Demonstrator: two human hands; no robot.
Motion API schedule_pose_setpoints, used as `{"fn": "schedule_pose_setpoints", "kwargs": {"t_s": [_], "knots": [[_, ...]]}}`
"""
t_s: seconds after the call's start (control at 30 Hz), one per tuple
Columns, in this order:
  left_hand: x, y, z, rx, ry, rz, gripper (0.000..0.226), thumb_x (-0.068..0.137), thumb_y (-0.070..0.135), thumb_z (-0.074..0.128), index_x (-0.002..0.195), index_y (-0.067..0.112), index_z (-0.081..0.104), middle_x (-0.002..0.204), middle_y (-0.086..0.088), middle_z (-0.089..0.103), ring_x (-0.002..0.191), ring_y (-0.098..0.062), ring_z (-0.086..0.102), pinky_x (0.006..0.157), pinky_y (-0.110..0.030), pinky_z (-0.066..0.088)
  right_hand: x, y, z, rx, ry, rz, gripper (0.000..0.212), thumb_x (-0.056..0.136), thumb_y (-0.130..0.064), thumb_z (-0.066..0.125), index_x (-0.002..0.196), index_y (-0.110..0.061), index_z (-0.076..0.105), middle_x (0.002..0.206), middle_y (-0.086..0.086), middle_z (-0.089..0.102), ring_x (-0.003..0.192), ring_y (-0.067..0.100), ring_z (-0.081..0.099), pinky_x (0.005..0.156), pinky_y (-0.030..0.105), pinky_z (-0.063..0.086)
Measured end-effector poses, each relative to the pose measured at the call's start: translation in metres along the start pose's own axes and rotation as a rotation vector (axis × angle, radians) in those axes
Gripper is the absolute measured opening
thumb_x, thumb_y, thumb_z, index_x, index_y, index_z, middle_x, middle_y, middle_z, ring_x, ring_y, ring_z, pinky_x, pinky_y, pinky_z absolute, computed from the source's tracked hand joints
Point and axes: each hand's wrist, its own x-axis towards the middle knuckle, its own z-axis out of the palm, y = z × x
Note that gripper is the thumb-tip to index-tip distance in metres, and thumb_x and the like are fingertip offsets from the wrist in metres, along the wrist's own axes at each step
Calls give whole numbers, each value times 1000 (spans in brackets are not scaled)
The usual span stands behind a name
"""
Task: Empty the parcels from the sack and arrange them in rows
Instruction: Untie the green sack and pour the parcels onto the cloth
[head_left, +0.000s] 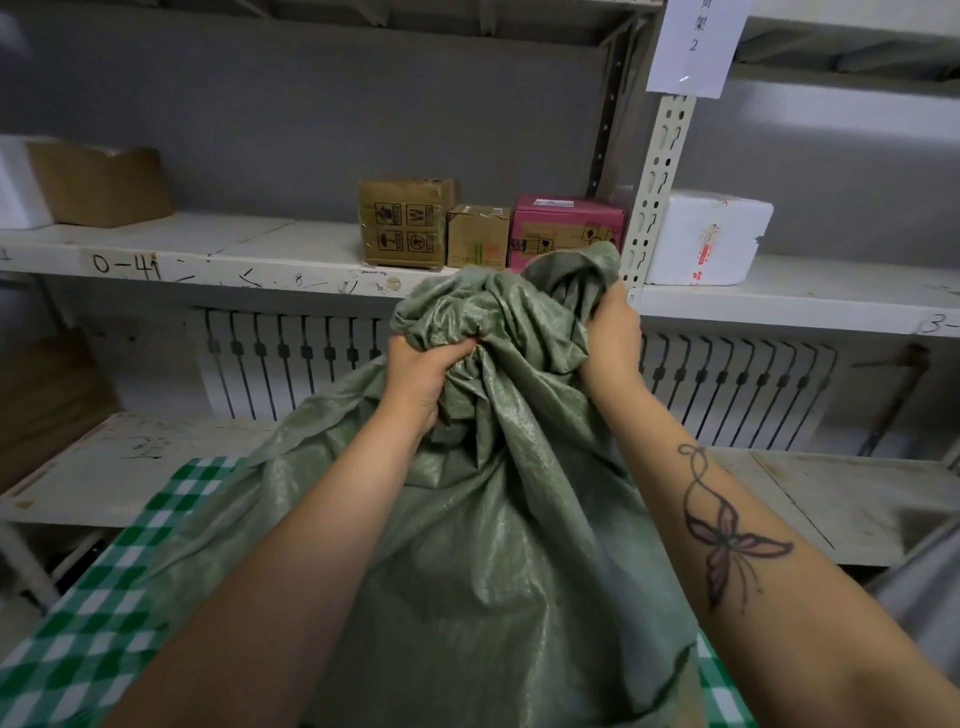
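Both hands clutched the bunched end of the large green woven-plastic sack (493, 519), which filled the centre and bottom of the frame and lay on a green-and-white checked cloth (104, 597). The left hand (421, 374), just left of centre, had its fingers curled tight into a fistful of fabric. The right hand (610, 332), slightly higher and to the right, gripped another fold the same way.

Whether the gripped end was the mouth or the base could not be told. If it was the base, a quick lift might have sent the parcels out in a rush and over the cloth's edge. The slick weave could also have slipped from either fist. The raised bunch overlapped the pink cardboard box (566, 228) on the white metal shelf (208, 249), so a swing risked knocking it.

The sack hung slack and opaque, and no parcel showed. Left of the pink box stood a small brown carton (478, 236) and a taller brown carton with printed handling symbols (405, 223), packed side by side. A white foam box (706, 239) sat at right. All were closed, their contents unknown.
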Motion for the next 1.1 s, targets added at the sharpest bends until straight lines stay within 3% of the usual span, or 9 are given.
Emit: {"fn": "schedule_pose_setpoints", "kwargs": {"t_s": [0.2,0.33,0.43,0.53,0.67,0.77,0.83,1.0,1.1], "knots": [[-10,-21,-22,143,-7,-62,43,71,-12,70,111,-3,59,99,-10,66,85,-17,64,87,-33,51,-14,9,8,380,-71,49,16,89,1,44,96,-13,47,82,-1,53,74,16,50,58,21,39],[-9,-21,-22,247,-33,-97,39,75,-14,66,112,-3,60,101,-9,64,83,-17,62,89,-33,49,-12,2,1,1197,-555,390,52,71,-4,47,123,-9,45,104,12,54,78,22,52,70,30,45],[-11,-21,-23,271,-108,-129,39,73,-16,65,109,0,61,83,2,67,71,-6,66,80,-28,51,-20,10,2,843,-889,223,91,67,-20,63,148,-25,20,135,12,40,108,29,55,93,40,46],[-13,-16,-18,229,-213,-182,43,67,-18,67,103,4,59,87,-2,66,76,-11,65,80,-29,51,-23,16,15,389,-995,-13,133,64,-15,83,146,-34,-21,158,1,12,144,21,23,116,34,19],[-14,-8,-15,277,-320,-195,46,69,-27,58,97,10,58,90,-2,65,82,-13,62,80,-26,50,-25,18,33,211,-942,-128,142,50,-25,92,148,-34,-9,154,-3,25,140,14,29,117,29,19],[-15,-5,-15,349,-349,-210,49,68,-28,59,91,15,57,89,-1,63,88,-17,59,86,-29,47,-31,16,36,67,-788,-223,105,45,-28,91,136,-23,39,126,-4,57,118,15,53,107,35,41],[-16,-7,-16,440,-363,-211,51,69,-23,63,106,10,53,99,-5,62,100,-23,57,93,-34,46,-36,15,33,-65,-623,-253,86,54,-26,86,131,-23,46,121,-1,60,112,20,56,97,35,47],[-16,0,-17,75,-453,-263,73,57,41,82,119,19,50,111,-5,62,103,-19,59,88,-30,50,-50,15,22,-195,-273,-297,54,77,-30,65,127,-25,47,124,7,51,110,30,54,79,36,47],[-9,13,-15,154,-208,-195,53,87,65,36,104,22,62,105,-4,64,107,-25,56,84,-32,46,-57,16,19,-197,-115,-402,50,79,-28,65,126,-21,51,125,11,49,109,32,54,74,36,45]]}}
